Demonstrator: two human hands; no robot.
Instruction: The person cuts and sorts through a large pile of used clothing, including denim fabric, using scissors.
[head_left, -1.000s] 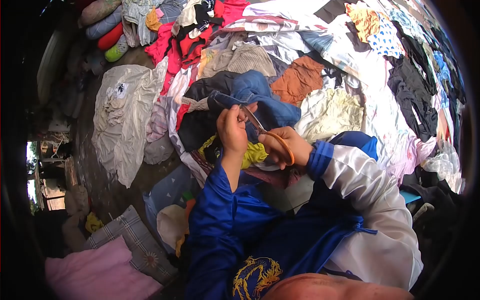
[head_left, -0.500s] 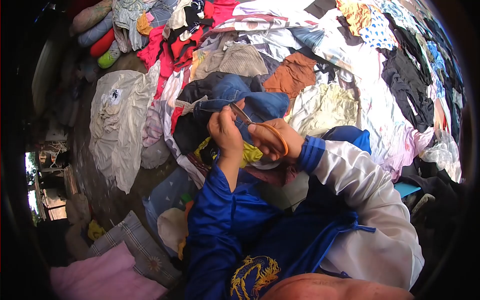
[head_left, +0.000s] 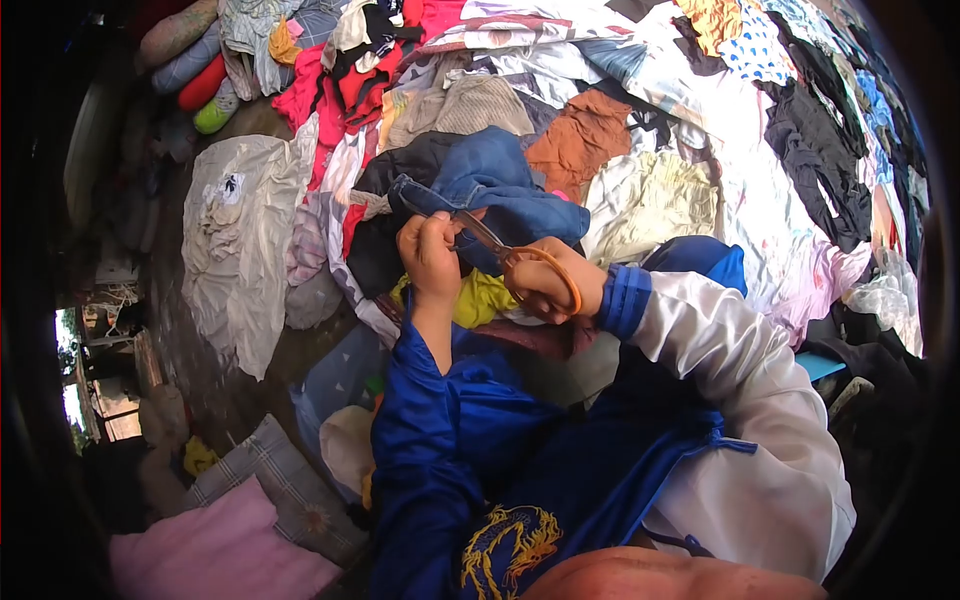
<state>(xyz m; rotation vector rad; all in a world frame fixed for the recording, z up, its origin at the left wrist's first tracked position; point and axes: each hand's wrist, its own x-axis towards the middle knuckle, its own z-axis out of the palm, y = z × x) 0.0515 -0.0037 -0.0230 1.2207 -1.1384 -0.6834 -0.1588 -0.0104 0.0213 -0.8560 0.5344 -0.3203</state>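
A pair of scissors with orange handles sits in my right hand, fingers curled through the loops. Its blades point up and left, against a blue denim garment. My left hand pinches the edge of that denim near the blade tips. The waistband-like strip of the denim stands up just beyond my left fingers. Under the denim lie a black cloth and a yellow cloth. Exactly how far the blades bite into the fabric is hidden by my hand.
Clothes are heaped all around: a rust-brown cloth, a cream garment, and black trousers at right. A whitish sheet lies on the floor at left. A pink cloth is at lower left.
My left hand has shifted slightly left and down, its fingers still pinching the denim. The scissors look more spread, and the denim has shifted, with its strip now raised.
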